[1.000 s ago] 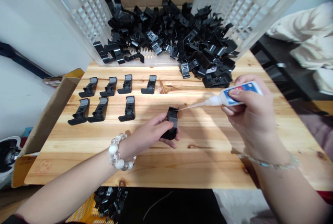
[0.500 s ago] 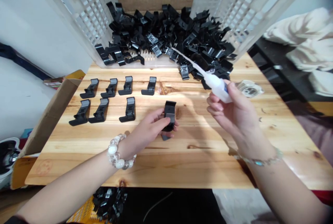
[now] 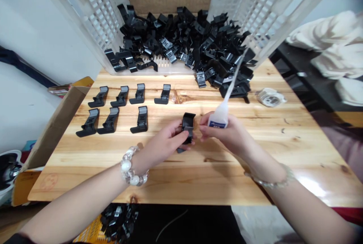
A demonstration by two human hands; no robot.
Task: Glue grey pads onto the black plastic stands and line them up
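Note:
My left hand (image 3: 167,138) is closed around a black plastic clip (image 3: 187,123), its thumb pressed on the front and fingers behind. To the right of it, my right hand (image 3: 229,132) grips a white glue bottle (image 3: 219,115) with a blue label. The bottle's long thin nozzle points up and away, toward the crate. A small gap lies between my right fingertips and the clip. Left of my hands, several similar black clips stand in two rows on the wooden table; the nearest one (image 3: 139,119) has a grey patch on its upper end.
A white plastic crate (image 3: 96,25) lies at the back, with a heap of black clips (image 3: 181,40) spilling onto the table (image 3: 176,183). A roll of clear tape (image 3: 270,97) sits at right. Below the front edge, a yellow basket (image 3: 89,232) holds more black pieces.
My right hand has moved left and slightly down, close to the clip. The bottle has turned from leaning left to pointing up and slightly right. My left hand has barely shifted.

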